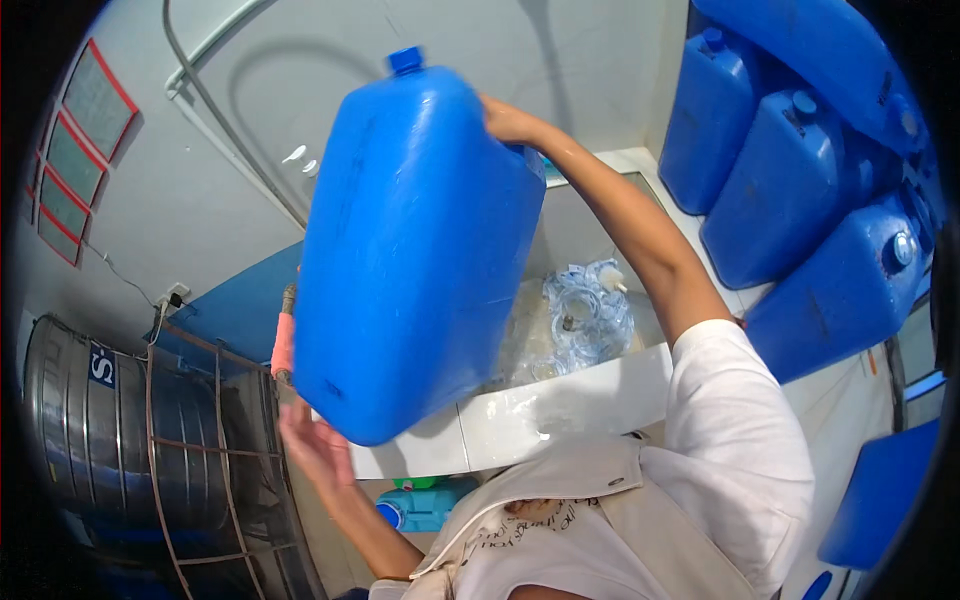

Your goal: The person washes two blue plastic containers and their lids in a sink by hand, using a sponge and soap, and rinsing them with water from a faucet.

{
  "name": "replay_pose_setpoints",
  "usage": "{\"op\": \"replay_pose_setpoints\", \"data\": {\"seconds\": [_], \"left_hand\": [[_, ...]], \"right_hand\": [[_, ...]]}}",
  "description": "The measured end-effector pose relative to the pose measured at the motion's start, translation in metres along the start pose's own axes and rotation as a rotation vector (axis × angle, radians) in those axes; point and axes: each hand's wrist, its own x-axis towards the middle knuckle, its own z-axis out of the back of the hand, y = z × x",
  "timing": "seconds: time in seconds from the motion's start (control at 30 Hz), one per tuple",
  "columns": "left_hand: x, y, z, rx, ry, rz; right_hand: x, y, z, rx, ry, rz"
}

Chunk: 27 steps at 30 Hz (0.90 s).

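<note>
A large blue plastic water jug (409, 255) with a blue screw cap (406, 60) is held up, slightly tilted, above a white-tiled basin (570, 397). My right hand (508, 121) grips it near the upper right side, at the handle; its fingertips are hidden. Beside the jug's lower left corner is my left hand (319, 446), fingers apart; whether it bears on the jug cannot be told. Crumpled clear plastic (589, 315) lies in the basin, partly behind the jug.
Several blue jugs (772, 187) stand at the right. A steel tank (112, 427) is behind a metal frame (217, 450) at the left. A pipe with an orange-pink wrap (283, 345) rises beside the jug. Below the basin edge sits a teal container (431, 506).
</note>
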Motion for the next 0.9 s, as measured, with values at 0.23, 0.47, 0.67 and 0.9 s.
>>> {"op": "replay_pose_setpoints", "data": {"seconds": [0.23, 0.47, 0.67, 0.9], "left_hand": [[0.021, -0.029, -0.124, 0.386, 0.323, -0.417], [0.015, 0.011, -0.266, 0.704, 0.758, -0.647], [-0.006, 0.019, -0.339, 1.064, 0.875, -0.861], [0.033, -0.001, -0.272, 0.825, 0.692, -0.674]], "right_hand": [[-0.177, -0.088, -0.040, 0.525, -0.334, -0.674], [-0.260, -0.079, -0.099, 0.826, -0.425, -0.946], [-0.266, -0.075, -0.100, 0.925, -0.462, -0.959], [-0.271, -0.086, -0.009, 1.042, -0.440, -0.852]]}}
